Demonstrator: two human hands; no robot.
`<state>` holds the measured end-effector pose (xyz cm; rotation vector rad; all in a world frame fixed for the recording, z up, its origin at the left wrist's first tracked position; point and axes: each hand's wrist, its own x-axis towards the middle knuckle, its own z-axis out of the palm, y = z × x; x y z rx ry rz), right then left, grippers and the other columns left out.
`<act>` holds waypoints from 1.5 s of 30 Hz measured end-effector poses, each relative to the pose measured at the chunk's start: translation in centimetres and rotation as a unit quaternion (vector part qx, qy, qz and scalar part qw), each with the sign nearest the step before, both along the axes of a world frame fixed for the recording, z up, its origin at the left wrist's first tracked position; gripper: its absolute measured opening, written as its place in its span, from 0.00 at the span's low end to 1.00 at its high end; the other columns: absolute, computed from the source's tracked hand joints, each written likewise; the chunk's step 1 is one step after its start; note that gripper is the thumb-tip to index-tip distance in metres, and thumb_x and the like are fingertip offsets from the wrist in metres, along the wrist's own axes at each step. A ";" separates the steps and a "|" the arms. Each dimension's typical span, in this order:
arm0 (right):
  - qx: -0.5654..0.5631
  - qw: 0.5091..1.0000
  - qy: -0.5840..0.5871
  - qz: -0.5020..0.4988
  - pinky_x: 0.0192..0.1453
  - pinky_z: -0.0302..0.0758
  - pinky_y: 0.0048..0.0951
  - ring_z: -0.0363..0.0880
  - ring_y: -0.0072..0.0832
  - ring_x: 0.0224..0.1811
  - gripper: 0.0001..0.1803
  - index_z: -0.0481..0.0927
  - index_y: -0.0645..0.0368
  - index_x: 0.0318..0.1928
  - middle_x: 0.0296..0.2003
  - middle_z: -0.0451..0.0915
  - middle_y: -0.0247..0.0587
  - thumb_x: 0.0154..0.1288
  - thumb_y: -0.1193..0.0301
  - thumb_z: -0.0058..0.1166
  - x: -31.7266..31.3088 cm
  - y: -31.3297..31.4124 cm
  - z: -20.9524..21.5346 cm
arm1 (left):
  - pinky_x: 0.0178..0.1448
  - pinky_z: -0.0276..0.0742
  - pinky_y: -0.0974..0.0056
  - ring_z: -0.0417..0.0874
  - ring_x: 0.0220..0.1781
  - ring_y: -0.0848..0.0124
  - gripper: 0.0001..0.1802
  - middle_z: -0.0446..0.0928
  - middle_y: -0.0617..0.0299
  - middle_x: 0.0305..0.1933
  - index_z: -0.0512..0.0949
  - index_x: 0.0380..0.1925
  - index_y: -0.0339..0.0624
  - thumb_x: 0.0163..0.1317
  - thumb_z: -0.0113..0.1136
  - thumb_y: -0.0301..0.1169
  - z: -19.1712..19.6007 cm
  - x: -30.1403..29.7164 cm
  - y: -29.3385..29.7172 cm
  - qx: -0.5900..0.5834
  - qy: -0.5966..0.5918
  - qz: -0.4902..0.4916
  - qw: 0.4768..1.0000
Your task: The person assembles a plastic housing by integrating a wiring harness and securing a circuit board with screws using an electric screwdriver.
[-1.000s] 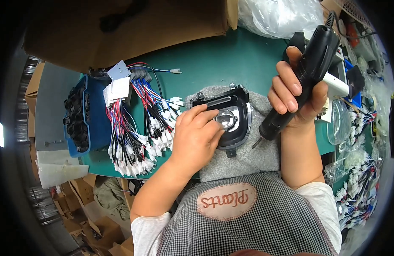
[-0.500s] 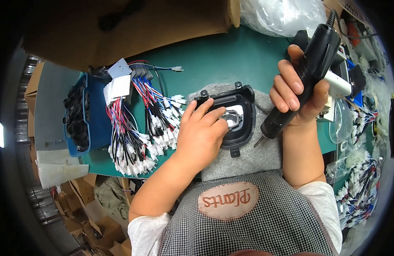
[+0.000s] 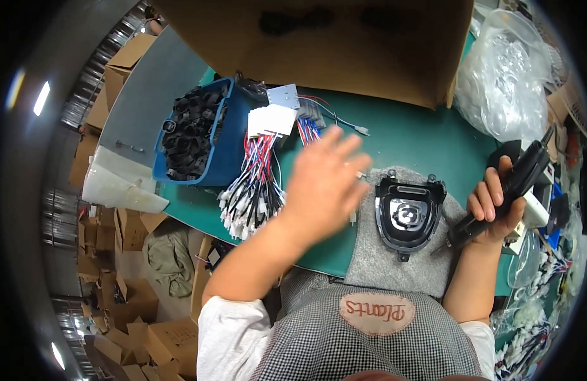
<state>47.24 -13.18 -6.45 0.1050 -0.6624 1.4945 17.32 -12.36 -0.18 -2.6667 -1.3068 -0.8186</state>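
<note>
My right hand [image 3: 495, 202] is wrapped round a black electric screwdriver [image 3: 526, 170], its bit tilted down toward the grey felt mat [image 3: 376, 270]. On that mat rests a black lamp housing [image 3: 427, 225] with a clear lens in its middle and small mounting tabs around its edge; neither hand touches it. Left of the housing, my left hand [image 3: 325, 184] is in the air, blurred, with fingers spread and nothing visible in them. It hovers over bundled wire harnesses [image 3: 258, 168] with white connectors and hides part of them. White cards [image 3: 272, 120] lie across the bundles.
A blue bin [image 3: 225, 149] of black parts stands at the left on the green table [image 3: 417, 136]. An open cardboard box [image 3: 382, 57] takes up the back. A clear plastic bag [image 3: 504, 82] is at the back right. Cartons [image 3: 169, 343] cover the floor at lower left.
My left hand has left the lamp housing and moved left over the wire harnesses. The whole view has shifted, so the table things appear farther right. The right hand still grips the screwdriver.
</note>
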 end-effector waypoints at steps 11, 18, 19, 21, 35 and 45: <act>-0.009 1.000 -0.025 -0.017 0.29 0.77 0.27 0.70 0.21 0.23 0.38 0.58 0.66 0.65 0.29 0.66 0.34 0.64 0.60 0.62 -0.2 -0.1 0.1 | 0.70 0.62 0.50 0.56 0.75 0.54 0.46 0.62 0.50 0.71 0.66 0.65 0.50 0.44 0.74 0.45 0.8 -11.6 10.9 -0.200 0.295 0.258 0.898; -0.001 1.000 -0.025 -0.002 0.31 0.75 0.26 0.69 0.21 0.24 0.38 0.57 0.65 0.67 0.30 0.65 0.34 0.65 0.61 0.61 -0.2 0.0 0.0 | 0.70 0.63 0.54 0.62 0.71 0.53 0.46 0.66 0.51 0.67 0.69 0.62 0.47 0.39 0.76 0.45 0.3 -12.3 12.5 -0.281 0.271 0.253 0.885; 0.008 1.000 -0.023 0.016 0.32 0.73 0.25 0.68 0.21 0.25 0.38 0.56 0.64 0.68 0.31 0.64 0.34 0.66 0.63 0.60 -0.3 0.1 0.0 | 0.70 0.63 0.56 0.63 0.69 0.53 0.46 0.68 0.51 0.65 0.69 0.61 0.46 0.39 0.76 0.44 0.5 -12.7 12.4 -0.269 0.250 0.237 0.899; 0.009 1.000 -0.024 0.015 0.32 0.72 0.25 0.67 0.21 0.25 0.38 0.56 0.64 0.68 0.31 0.64 0.34 0.66 0.62 0.60 -0.4 0.2 0.1 | 0.69 0.64 0.57 0.66 0.66 0.53 0.45 0.72 0.51 0.60 0.70 0.60 0.44 0.38 0.77 0.42 1.2 -13.3 12.2 -0.265 0.197 0.205 0.921; -0.009 1.000 -0.026 -0.013 0.30 0.75 0.26 0.68 0.21 0.24 0.37 0.54 0.63 0.68 0.31 0.64 0.35 0.68 0.61 0.56 0.1 -0.4 -1.1 | 0.68 0.65 0.54 0.70 0.64 0.51 0.45 0.69 0.48 0.62 0.67 0.58 0.42 0.37 0.79 0.36 4.4 -12.6 7.5 0.069 -0.044 0.154 0.985; 0.015 0.999 -0.027 0.008 0.31 0.72 0.24 0.65 0.20 0.25 0.34 0.55 0.63 0.69 0.31 0.61 0.34 0.70 0.64 0.54 -0.7 0.2 -0.7 | 0.65 0.73 0.58 0.73 0.64 0.58 0.48 0.64 0.53 0.66 0.64 0.61 0.47 0.38 0.80 0.31 7.2 -13.4 6.5 0.180 -0.173 0.113 0.962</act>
